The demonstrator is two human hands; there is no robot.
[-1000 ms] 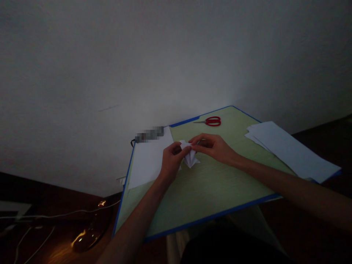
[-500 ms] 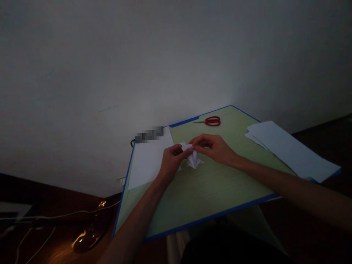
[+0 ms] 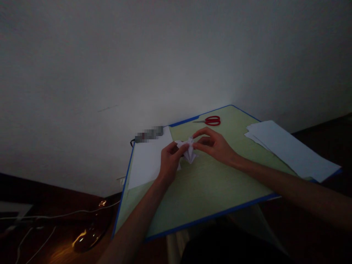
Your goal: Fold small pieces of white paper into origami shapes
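A small folded white paper shape (image 3: pixel 189 151) is held just above the green board (image 3: pixel 209 183) with a blue rim. My left hand (image 3: pixel 169 161) pinches the paper's left side with thumb and fingers closed. My right hand (image 3: pixel 213 143) pinches its upper right part, fingers curled round it. The two hands meet at the paper near the board's middle back.
A white sheet (image 3: pixel 147 157) lies on the board's left part, beside my left hand. Red-handled scissors (image 3: pixel 210 120) lie at the board's far edge. A stack of white sheets (image 3: pixel 290 148) overhangs the right edge. Cables and a shiny dark object (image 3: pixel 88 234) lie on the dark floor at lower left.
The folded paper has been lifted and turned slightly toward the far side. My right hand's fingers have shifted up onto its top; my left hand stays in place.
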